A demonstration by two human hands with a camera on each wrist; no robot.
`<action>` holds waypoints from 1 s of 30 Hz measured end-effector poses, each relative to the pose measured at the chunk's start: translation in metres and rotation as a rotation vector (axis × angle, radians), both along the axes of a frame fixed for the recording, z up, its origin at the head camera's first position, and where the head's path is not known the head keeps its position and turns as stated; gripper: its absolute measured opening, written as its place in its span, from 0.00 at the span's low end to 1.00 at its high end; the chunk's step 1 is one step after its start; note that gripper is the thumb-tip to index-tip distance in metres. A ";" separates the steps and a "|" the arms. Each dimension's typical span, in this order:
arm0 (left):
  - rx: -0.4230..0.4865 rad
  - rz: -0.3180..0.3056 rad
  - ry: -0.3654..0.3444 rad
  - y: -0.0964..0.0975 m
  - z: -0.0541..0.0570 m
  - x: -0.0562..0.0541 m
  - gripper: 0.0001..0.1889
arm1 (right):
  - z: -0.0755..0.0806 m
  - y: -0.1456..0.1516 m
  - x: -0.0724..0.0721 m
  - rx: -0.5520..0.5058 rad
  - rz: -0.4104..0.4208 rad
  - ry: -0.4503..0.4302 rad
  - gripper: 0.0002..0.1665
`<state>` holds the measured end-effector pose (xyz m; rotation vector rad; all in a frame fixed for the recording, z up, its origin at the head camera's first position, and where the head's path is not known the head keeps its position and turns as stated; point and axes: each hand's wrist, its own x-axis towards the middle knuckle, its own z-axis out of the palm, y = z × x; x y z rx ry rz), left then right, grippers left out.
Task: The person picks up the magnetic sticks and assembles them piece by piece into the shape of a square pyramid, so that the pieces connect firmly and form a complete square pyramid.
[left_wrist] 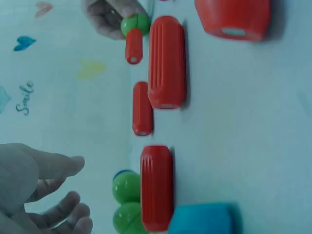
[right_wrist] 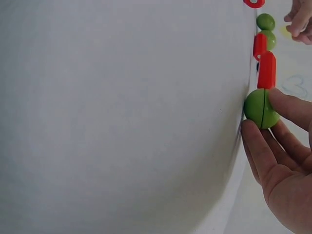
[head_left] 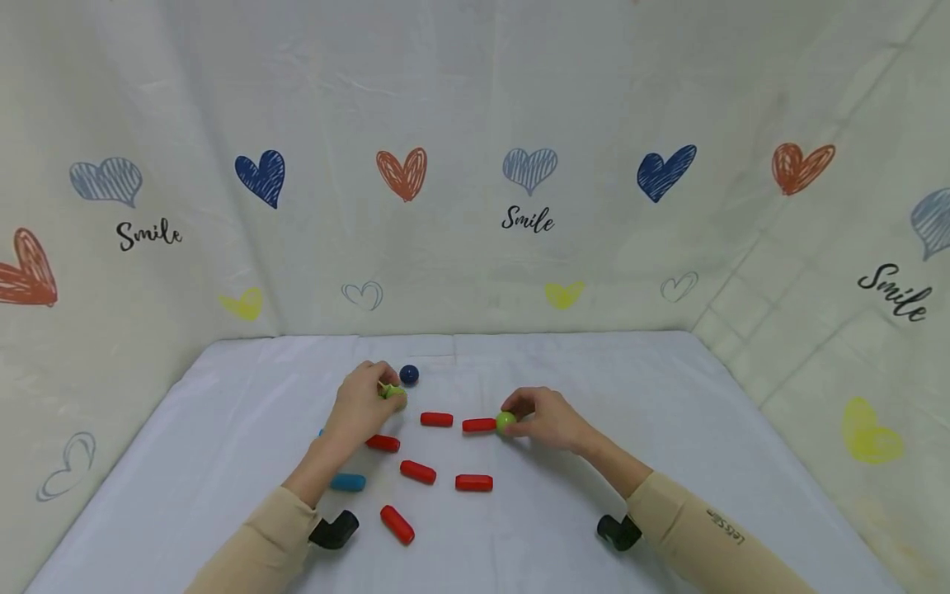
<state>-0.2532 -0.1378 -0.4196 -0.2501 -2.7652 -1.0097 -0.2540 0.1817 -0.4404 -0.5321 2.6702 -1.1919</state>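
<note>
We see two forearms reach in from the near edge, both in tan sleeves [head_left: 693,528]. The right forearm slants inward from the lower right, and the right hand [head_left: 545,419] is turned toward the middle, low over the white surface [head_left: 564,528]. Its thumb and fingers pinch a green ball [head_left: 505,423] from opposite sides; in the right wrist view we see the thumb on one side of the ball and the other fingers on the other. That ball meets the end of a red stick [head_left: 479,426], which points away from the hand toward a second red stick [head_left: 436,419].

The left forearm rises from the lower left, and the left hand [head_left: 364,404] arches over the far left part of the work. Its thumb stands apart from the loosely bent fingers, and the left wrist view shows a gap between them and the two green balls [left_wrist: 126,187] nearby. A dark blue ball [head_left: 409,374] lies just beyond this hand. Near its wrist we find a third red stick [head_left: 383,443] and a blue stick [head_left: 348,482]; three more red sticks [head_left: 418,472] lie nearer to us.
</note>
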 end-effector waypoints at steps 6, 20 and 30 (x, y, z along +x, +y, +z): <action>0.013 0.034 -0.060 -0.021 -0.004 -0.003 0.15 | 0.002 -0.001 0.000 0.013 -0.011 0.005 0.14; 0.018 0.028 -0.186 -0.034 -0.015 -0.006 0.16 | 0.002 0.002 0.003 -0.009 -0.008 0.012 0.15; 0.034 0.034 -0.202 -0.037 -0.022 -0.006 0.14 | 0.001 0.003 0.004 -0.024 0.002 0.006 0.15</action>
